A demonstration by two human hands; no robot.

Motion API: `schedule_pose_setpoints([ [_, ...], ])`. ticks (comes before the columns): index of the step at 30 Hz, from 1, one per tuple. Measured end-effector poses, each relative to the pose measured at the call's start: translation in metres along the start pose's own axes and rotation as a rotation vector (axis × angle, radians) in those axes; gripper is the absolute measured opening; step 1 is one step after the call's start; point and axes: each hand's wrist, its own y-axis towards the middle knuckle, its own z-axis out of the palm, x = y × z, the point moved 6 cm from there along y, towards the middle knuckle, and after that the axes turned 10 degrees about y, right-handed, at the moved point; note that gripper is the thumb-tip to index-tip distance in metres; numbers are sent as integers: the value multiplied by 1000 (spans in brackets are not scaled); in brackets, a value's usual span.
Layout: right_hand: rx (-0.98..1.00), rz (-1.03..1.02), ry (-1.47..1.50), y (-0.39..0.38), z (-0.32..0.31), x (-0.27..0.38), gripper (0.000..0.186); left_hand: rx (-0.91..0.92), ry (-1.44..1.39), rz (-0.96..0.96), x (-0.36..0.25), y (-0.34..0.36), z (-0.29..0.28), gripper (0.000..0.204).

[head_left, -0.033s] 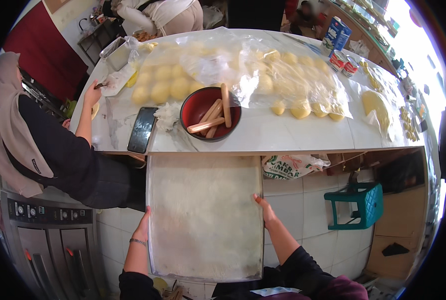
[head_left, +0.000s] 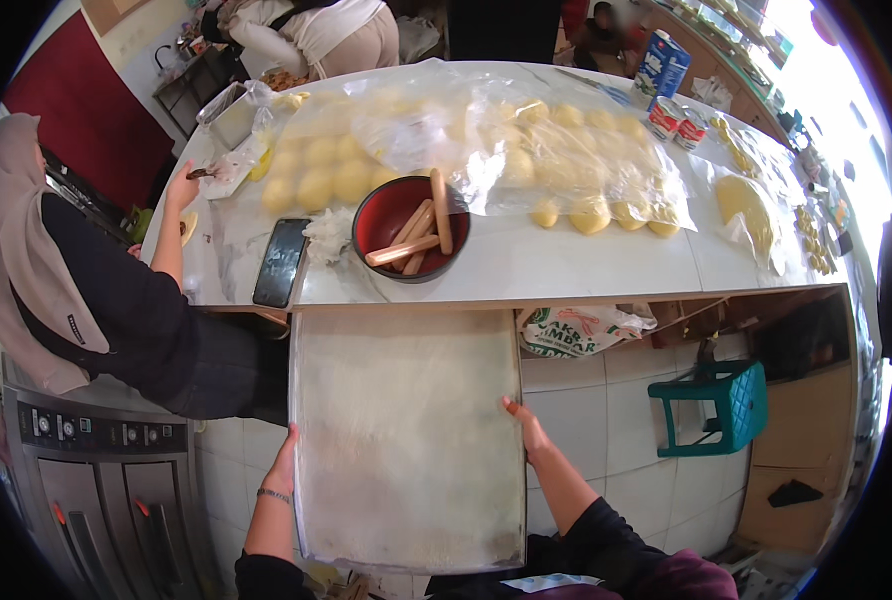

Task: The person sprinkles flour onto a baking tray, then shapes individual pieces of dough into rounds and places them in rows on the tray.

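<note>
Between my hands I hold a large rectangular baking tray point(head_left: 406, 430) by its two long sides. Its pale, floury-looking surface bears nothing. My left hand point(head_left: 283, 465) is closed on the left rim, a bracelet at the wrist. My right hand point(head_left: 531, 432) grips the right rim, thumb on top and the other fingers hidden below. The tray's far end meets or passes under the front edge of the marble-patterned table point(head_left: 496, 280); I cannot tell which. On that table, a black bowl with a red inside point(head_left: 376, 212) contains several sausages point(head_left: 442, 215).
Plastic sheets point(head_left: 396, 135) cover rows of yellow dough balls point(head_left: 315, 188). A phone point(head_left: 281, 262) lies left of the bowl. A co-worker point(head_left: 96, 270) stands at left, holding a brown-tipped utensil, above an oven point(head_left: 106, 480). Right are a green stool point(head_left: 711, 405) and a plastic bag point(head_left: 586, 328).
The tray and both my hands sit slightly lower in the picture, nearer my body. The table scene has shifted a little left. The co-worker's utensil hand has moved slightly.
</note>
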Motion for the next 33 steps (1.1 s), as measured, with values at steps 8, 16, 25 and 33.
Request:
schedule_pose_setpoints([
  [8, 10, 19, -71, -56, -33, -32, 105, -63, -29, 39, 80, -70, 9, 88],
  [16, 48, 47, -148, -137, -85, -69, 104, -64, -78, 78, 170, -173, 65, 92],
  [25, 122, 41, 34, -209, -234, -119, 87, -19, 83, 118, 225, -243, 176, 89],
  [33, -57, -171, 257, -324, -378, -94, 59, 260, 239, 61, 220, -212, 320, 86],
])
